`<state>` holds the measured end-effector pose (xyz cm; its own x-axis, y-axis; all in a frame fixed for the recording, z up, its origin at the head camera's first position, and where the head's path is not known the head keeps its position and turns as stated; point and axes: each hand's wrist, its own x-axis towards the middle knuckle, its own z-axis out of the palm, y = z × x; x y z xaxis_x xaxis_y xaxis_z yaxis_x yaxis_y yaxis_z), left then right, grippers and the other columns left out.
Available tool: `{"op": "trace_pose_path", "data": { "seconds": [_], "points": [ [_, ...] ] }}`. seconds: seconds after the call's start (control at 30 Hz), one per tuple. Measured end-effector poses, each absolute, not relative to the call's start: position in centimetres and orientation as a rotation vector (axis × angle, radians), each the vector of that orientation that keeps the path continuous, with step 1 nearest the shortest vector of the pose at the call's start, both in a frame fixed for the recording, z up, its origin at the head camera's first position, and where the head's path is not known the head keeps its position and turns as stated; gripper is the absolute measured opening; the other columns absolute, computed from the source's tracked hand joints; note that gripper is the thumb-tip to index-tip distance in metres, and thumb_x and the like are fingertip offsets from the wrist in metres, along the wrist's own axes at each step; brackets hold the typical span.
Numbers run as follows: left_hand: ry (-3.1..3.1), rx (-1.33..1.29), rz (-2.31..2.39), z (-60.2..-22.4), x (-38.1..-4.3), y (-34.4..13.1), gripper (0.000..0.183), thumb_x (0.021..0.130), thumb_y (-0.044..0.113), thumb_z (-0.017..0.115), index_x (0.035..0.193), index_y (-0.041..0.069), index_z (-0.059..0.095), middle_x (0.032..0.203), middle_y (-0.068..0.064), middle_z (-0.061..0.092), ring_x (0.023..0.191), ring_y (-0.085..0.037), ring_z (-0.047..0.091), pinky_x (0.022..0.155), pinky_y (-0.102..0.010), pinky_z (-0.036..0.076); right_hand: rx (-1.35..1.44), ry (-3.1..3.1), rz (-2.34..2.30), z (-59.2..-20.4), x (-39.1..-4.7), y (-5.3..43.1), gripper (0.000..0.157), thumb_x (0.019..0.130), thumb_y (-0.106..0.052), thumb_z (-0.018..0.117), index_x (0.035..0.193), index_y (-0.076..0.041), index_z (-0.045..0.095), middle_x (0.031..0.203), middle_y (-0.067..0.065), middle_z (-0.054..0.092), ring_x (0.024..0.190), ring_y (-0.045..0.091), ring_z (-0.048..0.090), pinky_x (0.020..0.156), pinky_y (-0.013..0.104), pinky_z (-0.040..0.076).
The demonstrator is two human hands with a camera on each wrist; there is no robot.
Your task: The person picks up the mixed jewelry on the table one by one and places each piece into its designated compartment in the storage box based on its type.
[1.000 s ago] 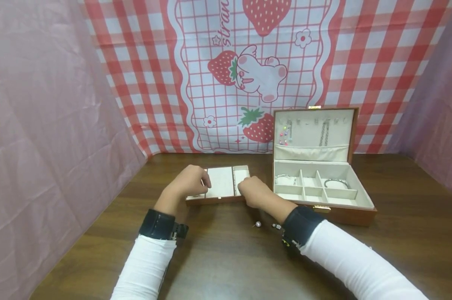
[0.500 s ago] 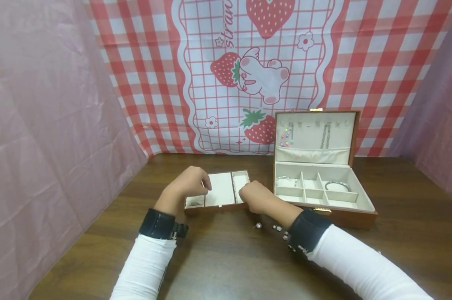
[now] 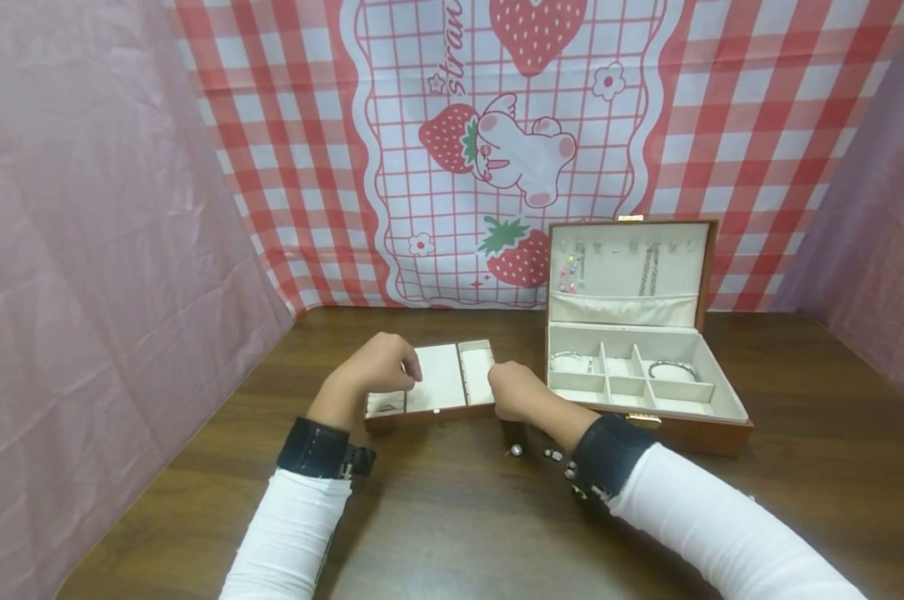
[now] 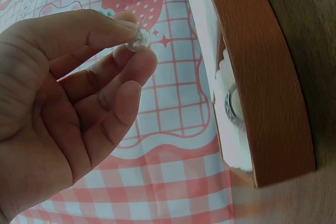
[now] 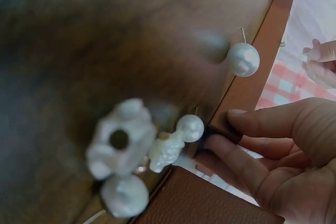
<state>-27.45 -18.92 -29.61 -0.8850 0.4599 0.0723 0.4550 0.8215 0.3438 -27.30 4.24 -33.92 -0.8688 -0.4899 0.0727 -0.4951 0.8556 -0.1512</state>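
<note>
My left hand [image 3: 377, 362] hovers over the left part of a small brown jewelry tray [image 3: 438, 375] with a pale lining. In the left wrist view its thumb and fingers pinch a pearl stud earring [image 4: 139, 40], pin pointing up. A silver ring [image 4: 233, 109] sits in the tray's slotted left compartment. At the tray's right front corner is my right hand [image 3: 517, 393]; the right wrist view shows thumb and fingers [image 5: 239, 121] gripping that corner. Just in front lies a pearl stud [image 3: 516, 450], with several more pearl earrings [image 3: 555, 455] partly hidden by the right wrist.
An open brown jewelry box [image 3: 691, 429] stands to the right, close to my right forearm. Bracelets [image 3: 672, 367] lie in its compartments, and necklaces [image 3: 649, 268] hang inside its raised lid. A strawberry-print cloth [image 3: 422, 200] hangs behind the wooden table [image 3: 422, 525].
The tray has shifted slightly toward me, uncovering its left compartment below my left hand. My right hand has moved a little right and nearer along the tray's corner. My left hand has stayed nearly still.
</note>
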Motion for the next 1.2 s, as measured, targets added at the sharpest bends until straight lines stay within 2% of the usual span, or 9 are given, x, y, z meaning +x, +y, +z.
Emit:
{"op": "trace_pose_path", "data": {
  "seconds": [0.13, 0.33, 0.43, 0.53, 0.63, 0.7, 0.87, 1.03, 1.2],
  "points": [
    [2.974, 0.73, 0.567, -29.5, -27.4, -19.0, 0.009, 0.077, 0.0, 0.072, 0.08, 0.007, 0.076, 0.079, 0.002, 0.068, 0.075, -0.015, 0.059, 0.067, -0.029, 0.052, 0.827, -2.974, 0.226, -34.0, -27.5, 4.2, 0.03, 0.073, 0.011, 0.058, 0.058, -0.012, 0.046, 0.056, -0.002, 0.045, 0.053, 0.015, 0.043, 0.053, 0.031, 0.046],
    [2.948, 0.722, 0.532, -29.4, -27.4, -19.0, 0.011, 0.078, -0.001, 0.071, 0.08, 0.008, 0.076, 0.078, 0.003, 0.067, 0.076, -0.016, 0.058, 0.07, -0.03, 0.052, 0.861, -2.947, 0.238, -33.9, -27.4, 4.7, 0.022, 0.069, 0.01, 0.065, 0.062, -0.01, 0.06, 0.06, -0.002, 0.058, 0.059, 0.017, 0.057, 0.063, 0.035, 0.055],
    [2.925, 0.704, 0.52, -29.4, -27.4, -18.9, 0.01, 0.079, 0.0, 0.071, 0.079, 0.008, 0.076, 0.077, 0.004, 0.067, 0.076, -0.016, 0.058, 0.071, -0.03, 0.052, 0.872, -2.959, 0.247, -33.8, -27.3, 4.8, 0.019, 0.07, 0.009, 0.066, 0.063, -0.008, 0.059, 0.06, -0.001, 0.056, 0.058, 0.017, 0.054, 0.062, 0.035, 0.053],
    [2.918, 0.698, 0.507, -29.4, -27.2, -18.8, 0.009, 0.079, 0.001, 0.072, 0.079, 0.008, 0.076, 0.076, 0.004, 0.067, 0.076, -0.016, 0.058, 0.072, -0.031, 0.052, 0.828, -2.991, 0.301, -33.6, -27.3, 4.8, 0.017, 0.071, 0.0, 0.075, 0.072, -0.003, 0.058, 0.066, 0.003, 0.055, 0.063, 0.02, 0.055, 0.066, 0.038, 0.054],
    [2.922, 0.696, 0.504, -29.3, -27.1, -18.8, 0.009, 0.078, 0.0, 0.072, 0.079, 0.008, 0.076, 0.075, 0.004, 0.067, 0.076, -0.016, 0.058, 0.072, -0.031, 0.052, 0.72, -3.05, 0.437, -33.4, -27.5, 4.7, 0.03, 0.07, -0.012, 0.083, 0.082, 0.0, 0.058, 0.073, 0.007, 0.059, 0.068, 0.024, 0.06, 0.072, 0.039, 0.054],
    [2.926, 0.707, 0.506, -29.3, -27.1, -18.9, 0.009, 0.078, 0.0, 0.072, 0.079, 0.007, 0.076, 0.075, 0.004, 0.067, 0.075, -0.016, 0.058, 0.071, -0.031, 0.052, 0.622, -3.103, 0.603, -33.2, -27.8, 4.5, 0.034, 0.07, -0.013, 0.084, 0.085, 0.002, 0.057, 0.076, 0.01, 0.06, 0.067, 0.026, 0.064, 0.07, 0.037, 0.056],
    [2.925, 0.717, 0.52, -29.4, -27.0, -19.1, 0.009, 0.078, -0.001, 0.072, 0.078, 0.007, 0.076, 0.074, 0.003, 0.067, 0.074, -0.016, 0.058, 0.07, -0.031, 0.052, 0.355, -3.222, 1.033, -32.7, -28.7, 3.8, 0.036, 0.074, -0.005, 0.081, 0.092, 0.005, 0.052, 0.084, 0.015, 0.056, 0.058, 0.028, 0.068, 0.055, 0.032, 0.057],
    [2.924, 0.717, 0.519, -29.5, -27.2, -19.1, 0.008, 0.078, 0.001, 0.072, 0.077, 0.008, 0.076, 0.073, 0.004, 0.067, 0.074, -0.016, 0.058, 0.07, -0.03, 0.052, 0.254, -3.261, 1.199, -32.4, -29.2, 3.6, 0.049, 0.075, 0.001, 0.078, 0.111, 0.012, 0.047, 0.095, 0.02, 0.053, 0.065, 0.032, 0.068, 0.055, 0.033, 0.058],
    [2.911, 0.703, 0.528, -29.6, -27.4, -19.1, 0.009, 0.079, 0.002, 0.072, 0.077, 0.009, 0.076, 0.073, 0.005, 0.066, 0.074, -0.016, 0.058, 0.069, -0.029, 0.052, 0.263, -3.272, 1.232, -32.3, -29.2, 3.6, 0.062, 0.073, 0.002, 0.08, 0.122, 0.014, 0.044, 0.099, 0.02, 0.052, 0.075, 0.033, 0.064, 0.058, 0.033, 0.058]
  ]
}}
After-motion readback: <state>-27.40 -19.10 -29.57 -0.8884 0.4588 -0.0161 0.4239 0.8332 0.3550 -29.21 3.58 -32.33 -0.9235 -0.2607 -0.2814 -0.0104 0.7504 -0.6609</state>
